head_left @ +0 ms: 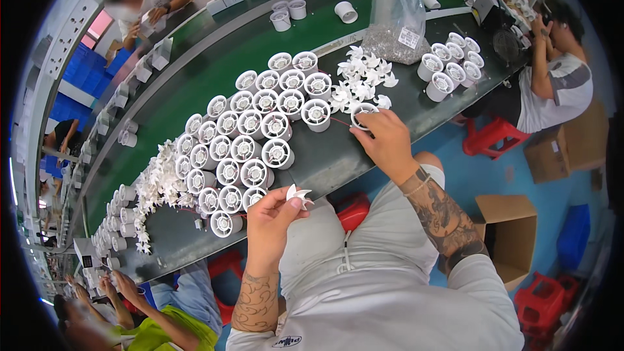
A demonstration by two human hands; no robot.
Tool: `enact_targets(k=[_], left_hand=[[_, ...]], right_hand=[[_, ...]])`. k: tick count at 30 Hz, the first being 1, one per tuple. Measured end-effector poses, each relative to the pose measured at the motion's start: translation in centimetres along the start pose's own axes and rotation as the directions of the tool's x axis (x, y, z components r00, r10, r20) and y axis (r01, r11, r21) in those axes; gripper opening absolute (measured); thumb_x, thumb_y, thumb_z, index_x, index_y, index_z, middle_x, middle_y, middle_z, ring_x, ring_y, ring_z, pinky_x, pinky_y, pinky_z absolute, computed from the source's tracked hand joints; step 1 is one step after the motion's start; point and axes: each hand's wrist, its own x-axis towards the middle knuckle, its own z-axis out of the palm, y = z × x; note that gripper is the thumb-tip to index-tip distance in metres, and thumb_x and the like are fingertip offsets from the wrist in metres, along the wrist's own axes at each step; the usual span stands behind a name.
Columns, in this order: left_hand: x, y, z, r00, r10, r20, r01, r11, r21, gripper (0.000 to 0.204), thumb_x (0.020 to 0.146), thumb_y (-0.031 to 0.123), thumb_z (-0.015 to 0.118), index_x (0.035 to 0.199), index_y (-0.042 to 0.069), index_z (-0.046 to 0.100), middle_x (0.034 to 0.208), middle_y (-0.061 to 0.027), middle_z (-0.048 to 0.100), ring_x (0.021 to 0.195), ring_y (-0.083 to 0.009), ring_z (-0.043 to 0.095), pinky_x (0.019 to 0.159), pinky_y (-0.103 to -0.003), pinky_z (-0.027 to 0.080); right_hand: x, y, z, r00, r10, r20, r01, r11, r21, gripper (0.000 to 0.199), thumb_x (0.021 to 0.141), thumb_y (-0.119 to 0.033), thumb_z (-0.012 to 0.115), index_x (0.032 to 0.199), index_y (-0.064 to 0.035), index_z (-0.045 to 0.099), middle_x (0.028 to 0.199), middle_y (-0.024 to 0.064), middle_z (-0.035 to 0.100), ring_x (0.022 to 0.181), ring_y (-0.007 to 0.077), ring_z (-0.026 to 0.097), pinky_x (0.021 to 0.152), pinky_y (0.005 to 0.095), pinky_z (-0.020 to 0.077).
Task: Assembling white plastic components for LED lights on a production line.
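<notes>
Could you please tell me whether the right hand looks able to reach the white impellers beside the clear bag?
Probably yes: the white impellers lie just beyond the right hand, seemingly unobstructed, though it holds a white cup.

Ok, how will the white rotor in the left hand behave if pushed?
Rotor is likely light: it's small in the left hand. Splayed blades probably hinder rolling; their pointed tips may snag or chip.

Such white fan impellers (359, 77), white fan housings (316, 114), a dark grey-green counter (331, 159); over there, red stools (495, 138), blue floor (494, 179), a lime-green shirt (179, 327)
</notes>
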Motion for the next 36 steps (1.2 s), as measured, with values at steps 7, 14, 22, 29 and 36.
enact_targets(k=[7,14,22,29,36], left_hand=[[-0.5,-0.3,1.5,0.925,0.374,0.061,-0.379,0.907,0.183,0.021,0.083,0.002,0.068,0.103,-0.001,0.068,0.121,-0.0125,0.057,0.108,-0.0231,0.059,0.089,-0.035,0.050],[-0.2,-1.4,3.5,0.740,0.641,0.204,-0.631,0.555,0.542,0.025,0.075,0.002,0.073,0.100,0.008,0.072,0.124,-0.0123,0.055,0.115,-0.0309,0.055,0.094,-0.039,0.047],[-0.6,-1.8,3.7,0.702,0.690,0.177,-0.649,0.517,0.558,0.024,0.074,-0.003,0.074,0.097,0.002,0.072,0.121,-0.0149,0.058,0.093,-0.0259,0.065,0.080,-0.033,0.055],[-0.6,-2.5,3.4,0.634,0.770,0.073,-0.721,0.554,0.415,0.019,0.073,-0.006,0.076,0.090,-0.003,0.068,0.120,-0.0194,0.059,0.101,-0.0292,0.066,0.083,-0.034,0.057],[-0.8,-2.7,3.6,0.657,0.753,-0.024,-0.718,0.636,0.281,0.019,0.073,-0.008,0.076,0.077,-0.003,0.058,0.118,-0.0236,0.058,0.110,-0.0349,0.063,0.087,-0.039,0.056]], right_hand=[[0.1,-6.6,-1.6,0.629,0.515,0.582,-0.606,-0.144,0.783,0.024,0.092,-0.015,0.063,0.111,0.0002,0.059,0.098,0.0100,0.066,0.091,0.0201,0.064,0.082,0.0347,0.0529],[-0.8,-10.9,-2.9,0.514,0.405,0.756,-0.567,-0.501,0.654,0.032,0.100,-0.028,0.048,0.115,-0.0009,0.056,0.106,0.0134,0.063,0.095,0.0239,0.064,0.081,0.0381,0.0541],[-1.1,-12.3,-3.0,0.573,0.467,0.674,-0.502,-0.449,0.739,0.020,0.100,-0.026,0.051,0.106,-0.0068,0.051,0.104,0.0120,0.063,0.094,0.0216,0.063,0.081,0.0360,0.0537],[-0.9,-12.9,-2.9,0.620,0.461,0.635,-0.493,-0.400,0.772,0.018,0.099,-0.026,0.052,0.103,-0.0079,0.051,0.101,0.0094,0.062,0.092,0.0170,0.062,0.079,0.0322,0.0522],[-0.9,-13.3,-3.2,0.625,0.452,0.636,-0.492,-0.404,0.771,0.018,0.098,-0.025,0.055,0.102,-0.0071,0.053,0.097,0.0058,0.062,0.088,0.0124,0.061,0.076,0.0293,0.0509]])
